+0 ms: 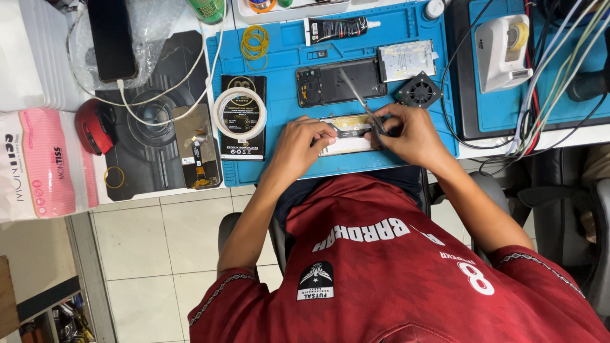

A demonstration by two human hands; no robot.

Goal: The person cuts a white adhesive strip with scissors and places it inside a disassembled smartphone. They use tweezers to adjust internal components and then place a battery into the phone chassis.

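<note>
Nearest the camera is the person's red patterned jersey (394, 273), both forearms reaching away from it to the blue work mat (286, 57), which serves as the landmark here. At the mat's near edge lies a pale, opened phone part (346, 141), long side parallel to that edge and only a narrow strip of blue showing in front of it. The left hand (298, 147) rests on the part's left end, fingers curled and pressing it flat rather than wrapped around it. The right hand (413, 134) covers the right end and is closed in a pinch on metal tweezers (362, 101), whose shaft slants up and away toward the mat's middle while the tips meet the part near its top edge.

Just beyond, mid-mat, a dark phone frame (340, 82) lies close above the part, little free space between them. To its right sit a silver rectangular plate (406, 60) and a small black fan (419, 92), the fan close to the right hand's knuckles. On the mat's left side a roll of white tape (239, 114) rests on a black packet (243, 117), leaving open blue surface between it and the left hand. At the far edge lie a black glue tube (337, 28) and yellow rubber bands (255, 43). Off the mat's right edge, cables (546, 82) crowd the bench.
</note>
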